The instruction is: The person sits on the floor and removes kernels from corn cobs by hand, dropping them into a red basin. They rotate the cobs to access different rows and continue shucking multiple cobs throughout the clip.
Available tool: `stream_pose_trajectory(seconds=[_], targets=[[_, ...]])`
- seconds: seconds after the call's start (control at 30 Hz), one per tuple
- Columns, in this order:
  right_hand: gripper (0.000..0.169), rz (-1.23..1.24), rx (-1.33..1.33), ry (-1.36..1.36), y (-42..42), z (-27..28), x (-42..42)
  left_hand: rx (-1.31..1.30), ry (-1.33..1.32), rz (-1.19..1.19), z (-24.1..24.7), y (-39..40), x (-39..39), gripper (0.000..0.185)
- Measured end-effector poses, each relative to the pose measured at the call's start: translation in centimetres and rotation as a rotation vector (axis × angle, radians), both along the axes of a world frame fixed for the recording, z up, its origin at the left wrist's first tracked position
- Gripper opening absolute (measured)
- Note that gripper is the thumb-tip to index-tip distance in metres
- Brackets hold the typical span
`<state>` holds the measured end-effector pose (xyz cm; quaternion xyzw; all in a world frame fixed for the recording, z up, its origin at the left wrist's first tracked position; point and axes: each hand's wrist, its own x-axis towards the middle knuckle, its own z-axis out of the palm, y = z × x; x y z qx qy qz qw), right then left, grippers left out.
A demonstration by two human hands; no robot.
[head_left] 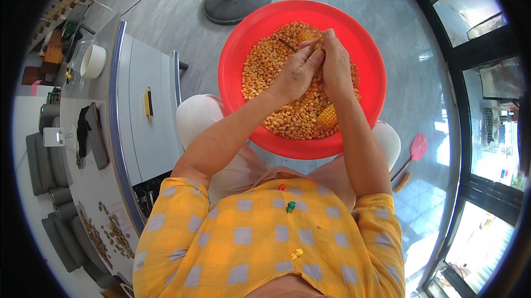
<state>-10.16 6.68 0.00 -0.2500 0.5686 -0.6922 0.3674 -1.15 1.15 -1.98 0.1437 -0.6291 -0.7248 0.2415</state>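
Note:
A wide red plastic basin (365, 49) rests at my knees, with a thick layer of loose corn kernels (265, 63) in it. Above the kernels my left hand (299, 72) and my right hand (337, 63) are pressed together around a corn cob (318, 44), which the fingers mostly cover. A second ear of corn (306, 36) lies just behind the fingers, partly hidden. Another ear (327, 117) lies at the near right, beside my right forearm. A thin dark stick-like tool (287, 45) shows at my left fingers; whether it is held I cannot tell.
A round black stand base (237, 1) is on the tiled floor beyond the basin. To the left is a cabinet (145, 74) with a white bowl (93, 61) on its counter. A pink fly swatter (418, 147) and a brush (402, 182) are at the right, near glass doors.

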Motion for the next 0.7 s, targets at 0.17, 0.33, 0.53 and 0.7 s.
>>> stream_pose_trajectory(seconds=[0.17,0.33,0.53,0.7], targets=[[0.044,0.018,0.003,-0.035,0.2,0.0,0.0,-0.018,-0.052,-0.067,-0.3,-0.4,0.3,0.033],[0.043,-0.026,-0.037,0.049,0.2,-0.1,0.2,-0.171,-0.006,-0.024,-1.5,-0.6,0.1,0.034],[0.044,-0.002,-0.053,0.007,0.2,-0.1,0.2,0.038,0.012,0.078,-1.0,0.0,0.0,0.036],[0.046,0.037,-0.041,-0.159,0.4,0.4,-0.4,0.487,0.002,-0.100,0.5,-0.1,0.5,0.033]])
